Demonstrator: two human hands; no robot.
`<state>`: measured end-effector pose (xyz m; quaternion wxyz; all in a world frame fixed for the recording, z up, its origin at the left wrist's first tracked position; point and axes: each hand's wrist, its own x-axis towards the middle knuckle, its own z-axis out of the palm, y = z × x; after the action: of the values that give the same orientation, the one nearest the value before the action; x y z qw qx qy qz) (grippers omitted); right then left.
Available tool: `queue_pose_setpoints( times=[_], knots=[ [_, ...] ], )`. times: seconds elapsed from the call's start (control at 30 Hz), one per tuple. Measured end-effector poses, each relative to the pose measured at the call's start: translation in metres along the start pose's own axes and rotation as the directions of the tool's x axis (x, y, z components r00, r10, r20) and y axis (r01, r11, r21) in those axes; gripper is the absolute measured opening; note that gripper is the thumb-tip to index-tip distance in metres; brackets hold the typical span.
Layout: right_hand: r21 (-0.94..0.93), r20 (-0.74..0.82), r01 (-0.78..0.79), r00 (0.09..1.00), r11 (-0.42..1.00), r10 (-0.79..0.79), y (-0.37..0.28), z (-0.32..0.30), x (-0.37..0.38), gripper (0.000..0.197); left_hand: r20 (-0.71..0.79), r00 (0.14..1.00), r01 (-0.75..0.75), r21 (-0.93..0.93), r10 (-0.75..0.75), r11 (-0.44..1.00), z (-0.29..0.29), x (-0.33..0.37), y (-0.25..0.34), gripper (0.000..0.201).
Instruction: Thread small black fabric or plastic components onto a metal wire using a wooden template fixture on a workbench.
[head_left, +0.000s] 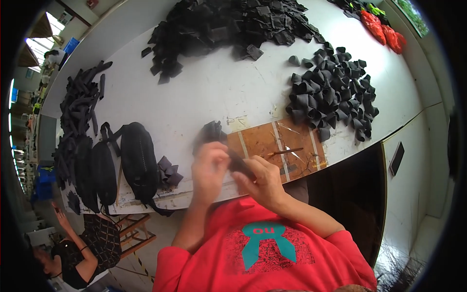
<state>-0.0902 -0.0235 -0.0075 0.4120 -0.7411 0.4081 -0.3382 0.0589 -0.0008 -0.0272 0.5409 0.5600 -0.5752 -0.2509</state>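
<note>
At the table's near edge, my right hand pinches a dark fabric piece between thumb and fingers. My left hand is right beside it, at the piece's other end. Motion smears its fingers, so their grip is unclear. Just beyond my left hand, a small dark pile of fabric pieces lies on the white table, partly blurred. A brown board with pale tape strips sits to the right of my hands. On it rests a thin brown-handled tool.
Folded black pieces are heaped at the right, flat black pieces at the far side. Rolled black strips and black bags lie left. Red plastic bags stand far right. Another person sits at lower left near a wooden stool.
</note>
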Motion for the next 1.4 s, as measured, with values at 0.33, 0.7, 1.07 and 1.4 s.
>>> queue_pose_setpoints(
  times=[0.33,0.7,1.07,1.4],
  knots=[
    [-0.479,-0.159,0.24,0.922,0.845,-0.353,0.027,-0.016,-0.009,0.022,0.215,0.776,0.612,-0.486,-0.593,0.625,0.035,0.001,0.034,0.009],
    [0.011,-0.094,0.016,0.995,1.0,-0.015,0.007,-0.05,-0.02,0.03,0.32,0.885,0.432,-0.29,-0.339,0.854,0.036,0.0,0.044,0.004],
    [-0.366,-0.333,0.076,0.92,0.927,-0.207,0.024,-0.041,-0.014,0.014,0.311,0.759,0.61,-0.647,-0.572,0.457,0.054,0.007,0.048,0.012],
    [0.863,0.467,-0.505,0.813,0.019,0.347,0.007,-0.079,-0.015,0.017,-0.016,0.996,0.084,-0.161,-0.087,0.983,0.075,0.001,0.055,0.009]
  ],
)
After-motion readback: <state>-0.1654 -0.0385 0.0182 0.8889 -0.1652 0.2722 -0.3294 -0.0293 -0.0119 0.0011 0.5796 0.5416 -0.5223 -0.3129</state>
